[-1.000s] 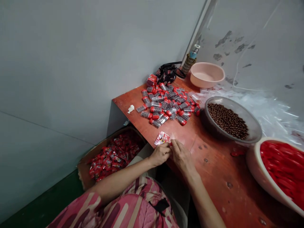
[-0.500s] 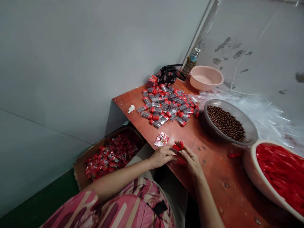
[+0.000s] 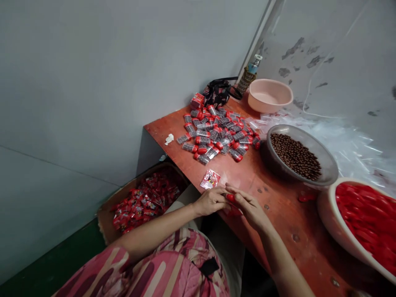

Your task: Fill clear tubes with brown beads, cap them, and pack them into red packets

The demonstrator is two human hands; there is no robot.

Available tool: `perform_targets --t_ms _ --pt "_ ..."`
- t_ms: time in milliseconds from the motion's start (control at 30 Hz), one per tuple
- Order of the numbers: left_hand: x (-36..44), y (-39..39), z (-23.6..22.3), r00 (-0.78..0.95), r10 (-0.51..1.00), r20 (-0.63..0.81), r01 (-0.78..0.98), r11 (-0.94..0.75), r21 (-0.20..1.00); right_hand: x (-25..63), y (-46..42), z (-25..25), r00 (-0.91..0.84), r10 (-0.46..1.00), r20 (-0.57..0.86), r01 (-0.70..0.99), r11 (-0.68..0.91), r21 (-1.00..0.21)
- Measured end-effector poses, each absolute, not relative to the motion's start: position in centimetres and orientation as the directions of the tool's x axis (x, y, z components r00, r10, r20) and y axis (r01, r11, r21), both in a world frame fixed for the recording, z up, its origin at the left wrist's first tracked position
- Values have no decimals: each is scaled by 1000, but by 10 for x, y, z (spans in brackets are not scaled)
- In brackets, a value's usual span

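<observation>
Just over the table's near edge, my two hands meet around one small clear container with a red cap. My left hand is closed around the container's body, which its fingers mostly hide. My right hand presses the red cap with thumb and fingers; whether the cap sits fully on cannot be told. Beside my left hand lies a shiny red and white printed packet. Farther back is a heap of clear containers with red caps and dark contents.
To the right stand a grey bowl of brown balls and a white tub of red caps. Clear plastic tubes lie behind them. A pink basin, black bag and bottle are at the back. A box of red packets sits lower left.
My right hand has moved in against my left. The red cap it pinched upright now lies at the container's end, under my right fingers. The view has shifted slightly.
</observation>
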State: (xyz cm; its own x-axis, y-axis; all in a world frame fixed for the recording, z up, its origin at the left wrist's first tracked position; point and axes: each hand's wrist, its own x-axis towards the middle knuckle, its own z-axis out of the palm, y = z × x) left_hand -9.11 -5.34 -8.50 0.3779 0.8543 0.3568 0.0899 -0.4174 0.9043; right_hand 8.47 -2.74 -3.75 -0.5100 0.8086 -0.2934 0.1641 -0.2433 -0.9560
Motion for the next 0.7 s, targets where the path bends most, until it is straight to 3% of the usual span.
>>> perform_targets --t_ms 167,333,500,700 --pt "-83 -54 -88 356 848 392 91 -449 889 77 -35 -44 -518 733 -441 -13 -522 -853" --pt "-82 -54 -89 362 850 381 74 -434 898 73 -43 -62 -462 753 -469 -128 -580 -805" --pt "-85 -54 -90 349 853 388 -59 -393 918 84 -46 -56 -606 695 -388 -139 -573 -808" --pt "-88 -55 -99 299 851 432 -121 -415 902 99 -46 -56 -691 602 -400 -232 -709 -666"
